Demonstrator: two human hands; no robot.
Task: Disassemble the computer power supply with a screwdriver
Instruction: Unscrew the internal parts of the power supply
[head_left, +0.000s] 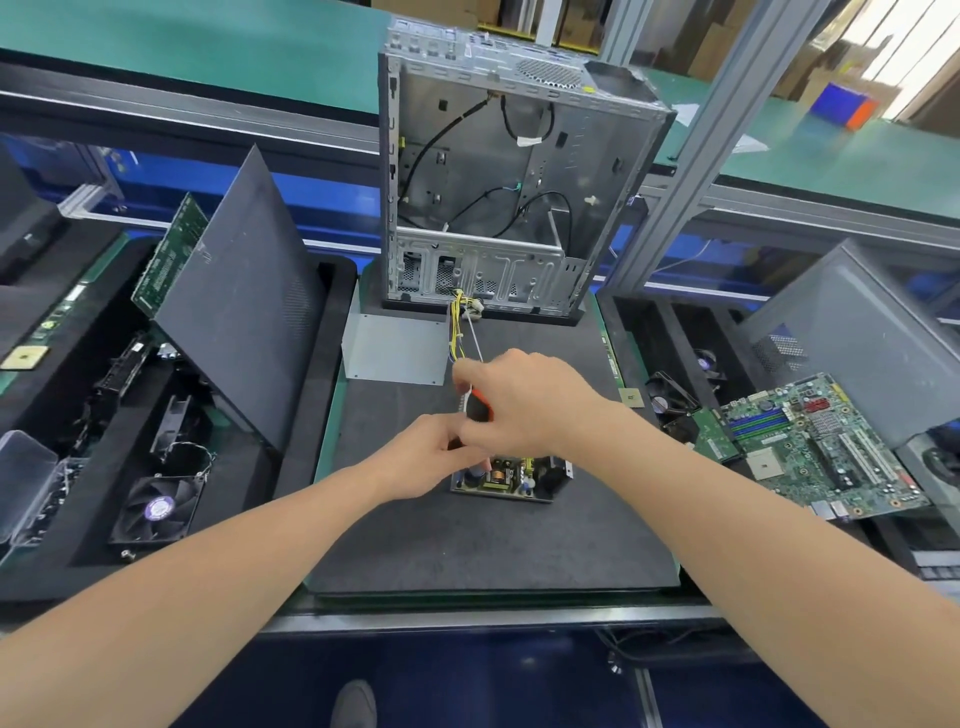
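Power supply board (511, 480) lies mid work mat (467, 545). Both hands are over its rear-left corner, left hand (441, 452) in front of right hand (524, 400), which holds the screwdriver (479, 405). PSU cover (397, 348) lies behind-left of the board, just in front of the computer case (498, 182), which stands upright at the mat's far edge. Cable bundle (457, 327) runs from the case base toward the hands. Left of the mat a side panel (244, 301) leans, with a fan (158, 509) in front of it. The motherboard (826, 447) lies right of the mat.
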